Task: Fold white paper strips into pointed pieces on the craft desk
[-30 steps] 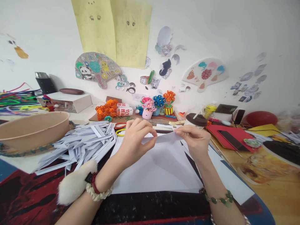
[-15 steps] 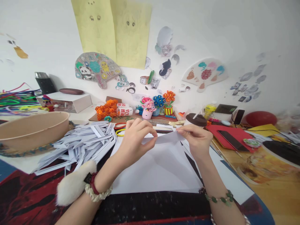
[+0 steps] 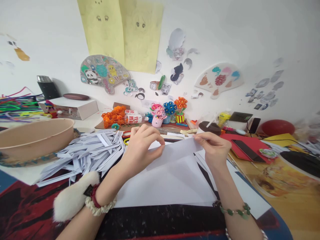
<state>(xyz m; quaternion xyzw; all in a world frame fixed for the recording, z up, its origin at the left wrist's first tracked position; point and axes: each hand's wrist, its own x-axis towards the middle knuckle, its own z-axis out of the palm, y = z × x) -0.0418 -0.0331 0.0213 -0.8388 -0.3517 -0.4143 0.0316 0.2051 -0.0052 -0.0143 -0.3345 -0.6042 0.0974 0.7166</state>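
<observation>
Your left hand (image 3: 143, 148) and right hand (image 3: 215, 149) pinch long white paper strip (image 3: 178, 149), stretched between them over large white paper sheet (image 3: 165, 188) (heap of narrow white paper pieces (image 3: 96, 151) lies left).

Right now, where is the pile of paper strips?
In the head view, the strips lie left of centre, between the tan bowl on their left and the left hand.

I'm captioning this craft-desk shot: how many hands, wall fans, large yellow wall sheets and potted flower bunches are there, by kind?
Hands: 2
Wall fans: 2
Yellow wall sheets: 2
Potted flower bunches: 3
Total: 9
</observation>
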